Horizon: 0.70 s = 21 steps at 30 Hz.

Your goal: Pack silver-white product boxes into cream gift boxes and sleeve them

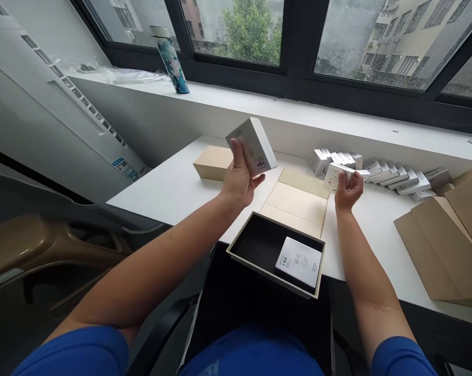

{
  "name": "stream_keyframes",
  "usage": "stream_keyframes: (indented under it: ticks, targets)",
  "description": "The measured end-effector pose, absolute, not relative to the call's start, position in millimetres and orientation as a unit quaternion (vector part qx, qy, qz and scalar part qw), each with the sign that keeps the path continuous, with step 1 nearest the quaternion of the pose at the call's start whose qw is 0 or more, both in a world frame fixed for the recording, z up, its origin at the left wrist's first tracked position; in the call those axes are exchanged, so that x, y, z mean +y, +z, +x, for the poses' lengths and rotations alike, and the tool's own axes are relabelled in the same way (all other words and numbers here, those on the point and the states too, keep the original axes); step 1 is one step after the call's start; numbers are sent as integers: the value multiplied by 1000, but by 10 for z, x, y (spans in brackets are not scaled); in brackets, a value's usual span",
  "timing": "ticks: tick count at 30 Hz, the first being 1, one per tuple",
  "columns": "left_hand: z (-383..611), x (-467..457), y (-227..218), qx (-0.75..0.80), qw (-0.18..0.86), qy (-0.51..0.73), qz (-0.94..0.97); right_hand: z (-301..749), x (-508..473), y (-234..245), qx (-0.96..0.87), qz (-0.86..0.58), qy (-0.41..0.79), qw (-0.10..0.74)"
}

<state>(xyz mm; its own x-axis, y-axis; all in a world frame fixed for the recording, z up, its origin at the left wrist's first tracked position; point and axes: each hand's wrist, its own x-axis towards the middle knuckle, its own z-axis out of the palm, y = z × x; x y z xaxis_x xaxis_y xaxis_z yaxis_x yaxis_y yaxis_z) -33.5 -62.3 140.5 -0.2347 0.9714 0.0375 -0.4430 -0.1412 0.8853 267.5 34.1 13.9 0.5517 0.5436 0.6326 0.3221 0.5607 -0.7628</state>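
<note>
Head view: both your hands are raised above the table [173,201].
Tan box [214,163]: lying left of your left hand.
Left hand [239,180]: holding a white box [252,146] up on spread fingers; a loose grip could drop it.
Black tray [259,245]: jutting past the table edge; a bump could tip it.
Right hand [349,191]: holding a small white box [338,175] narrowly.
Box row [396,177]: close by; your wrist could knock it.

Your window: dark frame [294,57], rain-wet glass, a tree [251,34] and an apartment building [400,44] outside.
Your sill: white sill [298,112] beneath it.
Your left: white air conditioner [51,125], tan chair [24,245].
</note>
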Motion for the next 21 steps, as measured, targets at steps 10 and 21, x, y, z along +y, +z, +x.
stream_keyframes:
  ticks: [10, 21]
  targets:
    - [-357, -1234, 1485, 359, 579, 629, 375, 2466, -880, 1505, -682, -367, 324, 542]
    - [-183, -1958, 1573, 322, 580, 627, 408, 2214, -1677, 2480, -757, -478, 89, 437]
